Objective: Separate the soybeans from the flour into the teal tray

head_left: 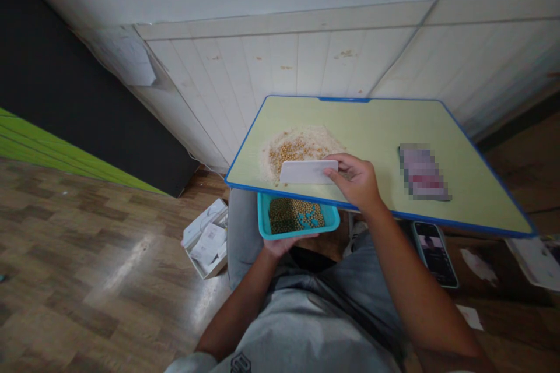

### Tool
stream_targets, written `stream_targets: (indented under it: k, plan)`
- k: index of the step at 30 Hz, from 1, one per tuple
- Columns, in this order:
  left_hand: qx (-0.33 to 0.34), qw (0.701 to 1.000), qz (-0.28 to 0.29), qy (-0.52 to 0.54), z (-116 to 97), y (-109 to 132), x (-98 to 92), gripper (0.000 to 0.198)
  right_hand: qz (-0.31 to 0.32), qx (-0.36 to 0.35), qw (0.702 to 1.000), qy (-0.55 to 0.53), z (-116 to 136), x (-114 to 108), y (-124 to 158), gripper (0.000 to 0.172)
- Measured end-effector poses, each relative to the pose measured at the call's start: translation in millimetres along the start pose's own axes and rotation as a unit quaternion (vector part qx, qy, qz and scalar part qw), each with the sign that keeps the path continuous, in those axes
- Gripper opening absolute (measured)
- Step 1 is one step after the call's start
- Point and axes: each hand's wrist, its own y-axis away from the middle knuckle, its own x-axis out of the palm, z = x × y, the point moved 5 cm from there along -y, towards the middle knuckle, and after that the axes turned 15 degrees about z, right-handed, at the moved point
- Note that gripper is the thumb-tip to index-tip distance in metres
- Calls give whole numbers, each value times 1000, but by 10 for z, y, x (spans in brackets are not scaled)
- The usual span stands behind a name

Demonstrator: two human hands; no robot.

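Note:
My right hand (356, 179) pinches the right end of a flat white rectangular scraper (308, 172), which stands on its long edge near the front of the table. Just behind it lies a pile of golden soybeans (286, 152) mixed with pale grains (321, 135) that look like rice. Below the table's front edge, my left hand (282, 245) holds a turquoise plastic basket (298, 231) from underneath. Soybeans cover much of the basket's floor, with some turquoise showing through at the right. Most of my left fingers are hidden under the basket.
The pale green table (371, 122) has a blue rim and stands against a white panelled wall (271, 64). A blurred-out flat item (422, 172) lies at its right. Below are a phone (435, 253) at right and a white box of papers (207, 239) on the floor at left.

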Motion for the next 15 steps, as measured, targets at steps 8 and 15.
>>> stream_targets:
  k: [8, 15]
  plan:
    - [3, 1000, -15, -4, 2, 28, -13, 84, 6, -3, 1000, -19, -53, 9, 7, 17]
    - [9, 1000, -18, 22, 6, 33, -53, 79, 7, 7, 1000, -27, -28, 12, 2, 18]
